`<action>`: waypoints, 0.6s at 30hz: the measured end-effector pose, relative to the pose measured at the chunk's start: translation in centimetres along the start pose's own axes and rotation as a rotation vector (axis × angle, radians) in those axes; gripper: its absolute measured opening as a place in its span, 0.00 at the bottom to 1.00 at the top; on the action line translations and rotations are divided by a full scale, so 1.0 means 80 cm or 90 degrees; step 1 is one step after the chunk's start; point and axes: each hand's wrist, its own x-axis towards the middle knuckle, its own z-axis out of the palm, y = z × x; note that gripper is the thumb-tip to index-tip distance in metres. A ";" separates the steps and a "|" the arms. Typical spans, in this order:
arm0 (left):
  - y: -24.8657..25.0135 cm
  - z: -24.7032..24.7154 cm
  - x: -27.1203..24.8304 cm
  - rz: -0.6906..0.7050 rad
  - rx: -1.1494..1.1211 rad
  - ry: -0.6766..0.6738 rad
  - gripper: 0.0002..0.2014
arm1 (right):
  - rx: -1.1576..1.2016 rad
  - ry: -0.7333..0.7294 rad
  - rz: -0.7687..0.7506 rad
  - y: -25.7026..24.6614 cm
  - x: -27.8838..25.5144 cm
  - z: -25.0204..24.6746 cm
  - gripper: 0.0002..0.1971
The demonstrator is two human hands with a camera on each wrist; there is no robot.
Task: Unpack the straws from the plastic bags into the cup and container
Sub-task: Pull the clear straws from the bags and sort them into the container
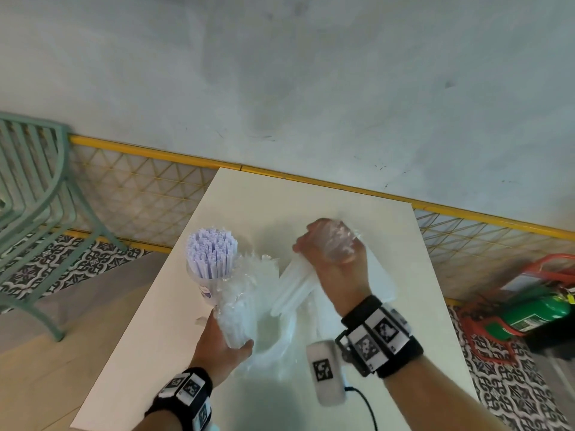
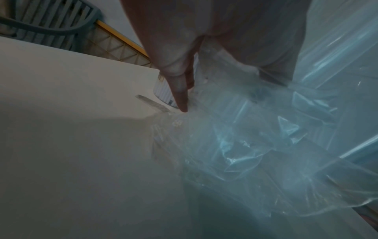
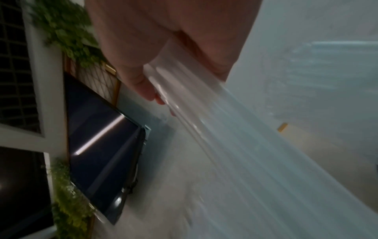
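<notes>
A clear cup packed with pale lilac straws stands upright at the table's left; its lower wall shows beside my thumb in the left wrist view. Just right of the cup, my left hand grips a crinkled clear plastic bag from below, and the film spreads over the table. My right hand, raised over mid-table with clear film draped over its knuckles, grips a bundle of white straws that slants down to the left. In the right wrist view these straws run out of my fist, blurred.
The white table has its left edge close to the cup. A small plastic scrap lies by my left hand. More loose film lies between my wrists. A green chair stands left, a green extinguisher right.
</notes>
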 end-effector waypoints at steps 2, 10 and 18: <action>-0.002 0.001 0.001 -0.005 -0.001 -0.001 0.40 | 0.038 -0.020 -0.044 -0.028 0.015 -0.016 0.07; -0.009 0.002 0.005 0.008 -0.022 0.013 0.43 | 0.048 -0.013 -0.146 -0.124 0.067 -0.096 0.08; -0.013 0.006 0.007 0.008 -0.020 0.015 0.42 | -0.270 -0.023 0.056 -0.001 0.082 -0.135 0.13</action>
